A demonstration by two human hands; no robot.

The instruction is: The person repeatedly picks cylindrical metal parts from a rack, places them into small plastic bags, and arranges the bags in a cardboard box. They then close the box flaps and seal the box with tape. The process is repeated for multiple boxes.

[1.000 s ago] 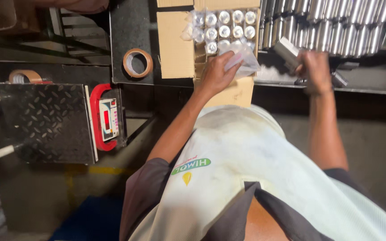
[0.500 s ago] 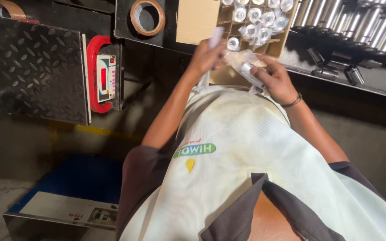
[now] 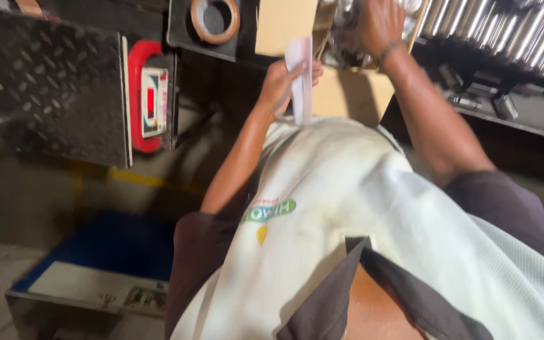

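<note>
My left hand (image 3: 281, 82) is raised in front of a cardboard box (image 3: 341, 94) and pinches a thin white slip or bag (image 3: 300, 79) that hangs down from its fingers. My right hand (image 3: 379, 25) reaches into the top of the box, fingers down on shiny metal parts (image 3: 347, 12) wrapped in clear plastic. The picture is blurred there, so whether that hand grips a part is unclear. My pale apron (image 3: 347, 208) fills the lower middle of the view.
A roll of brown tape (image 3: 215, 19) lies on a dark surface left of the box. A checker-plate scale platform (image 3: 51, 82) with a red display unit (image 3: 149, 97) stands at left. Metal cylinders (image 3: 511, 31) line the back right. A blue tray (image 3: 114, 245) sits on the floor.
My hands have parted: the right one moved up from in front of the box into it, while the left stayed lower, keeping the white slip. The view swung right and down.
</note>
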